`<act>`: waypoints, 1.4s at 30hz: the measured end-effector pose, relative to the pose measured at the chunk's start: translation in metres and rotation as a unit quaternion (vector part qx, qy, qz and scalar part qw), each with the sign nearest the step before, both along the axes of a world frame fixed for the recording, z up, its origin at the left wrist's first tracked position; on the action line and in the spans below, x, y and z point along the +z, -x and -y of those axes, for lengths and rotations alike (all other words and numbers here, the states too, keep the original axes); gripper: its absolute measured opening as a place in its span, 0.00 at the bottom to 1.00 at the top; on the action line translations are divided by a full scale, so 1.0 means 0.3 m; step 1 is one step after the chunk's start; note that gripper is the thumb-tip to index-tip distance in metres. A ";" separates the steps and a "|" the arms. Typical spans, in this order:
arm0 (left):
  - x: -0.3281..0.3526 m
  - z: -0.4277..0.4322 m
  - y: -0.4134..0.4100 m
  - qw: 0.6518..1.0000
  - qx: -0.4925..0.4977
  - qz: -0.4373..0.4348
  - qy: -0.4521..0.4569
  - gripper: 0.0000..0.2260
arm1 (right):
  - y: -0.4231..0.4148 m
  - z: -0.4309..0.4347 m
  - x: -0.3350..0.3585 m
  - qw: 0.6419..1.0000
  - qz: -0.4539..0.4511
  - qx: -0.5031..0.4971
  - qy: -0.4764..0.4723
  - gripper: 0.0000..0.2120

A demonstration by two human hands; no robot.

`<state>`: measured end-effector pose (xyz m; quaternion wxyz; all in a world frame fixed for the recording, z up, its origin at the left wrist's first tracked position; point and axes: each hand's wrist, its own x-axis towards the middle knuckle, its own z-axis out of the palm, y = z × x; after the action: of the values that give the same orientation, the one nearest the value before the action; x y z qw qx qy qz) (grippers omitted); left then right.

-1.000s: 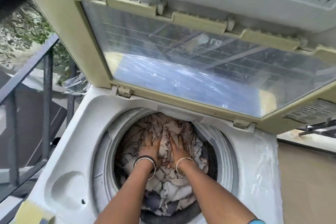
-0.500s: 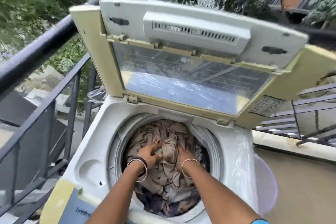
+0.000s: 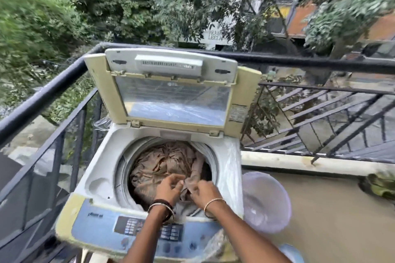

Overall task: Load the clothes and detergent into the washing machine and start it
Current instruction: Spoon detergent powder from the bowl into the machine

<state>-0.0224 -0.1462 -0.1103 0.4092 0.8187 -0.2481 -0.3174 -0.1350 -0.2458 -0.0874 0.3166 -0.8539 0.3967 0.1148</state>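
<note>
1. Nearest is the control panel (image 3: 136, 227) along the front edge of the washing machine (image 3: 102, 168); both forearms cross above its buttons, none of which is being touched
2. Just beyond it, the two hands work side by side over the front part of the drum opening. The right hand (image 3: 206, 192) has its fingers curled round a raised fold of cloth. The left hand (image 3: 168, 189) is bent over the same fold, but blur hides whether it pinches anything, so I cannot tell its grip
3. The clothes (image 3: 162, 162), a crumpled brownish-beige heap, lie inside the drum (image 3: 122, 166) and fill it nearly to the rim. By my reading the loading step is close to done, and the hands are tucking the last folds below the rim
4. To the right of the machine, close beside it, a pale lilac basin (image 3: 267, 205) sits on the floor; I can see nothing in it
5. Further back the lid (image 3: 175, 100) stands upright on its hinges, with the dark balcony railing (image 3: 53, 87) behind it and trees beyond
6. No detergent shows anywhere in view, so the next move probably calls for letting go of the cloth, finding and adding the detergent, lowering the lid, then pressing the start button on the panel
</note>
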 end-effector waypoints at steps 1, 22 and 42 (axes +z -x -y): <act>-0.020 0.008 0.026 1.000 -0.003 0.005 0.007 0.05 | 0.033 0.004 0.020 1.000 0.020 -0.009 0.006 0.16; 0.044 0.332 1.255 0.975 -0.219 -0.006 -0.027 0.10 | 1.447 0.164 -0.117 0.919 0.101 -0.381 0.010 0.07; -0.716 0.933 1.628 0.876 -0.374 -0.006 -0.304 0.10 | 2.008 0.464 -0.871 0.796 -0.059 -0.578 -0.171 0.13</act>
<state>-0.5107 -0.4261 -0.3252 -0.0076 0.7473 -0.4241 -0.5115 -0.7374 -0.3848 -0.3486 0.4405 -0.3896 0.8083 0.0266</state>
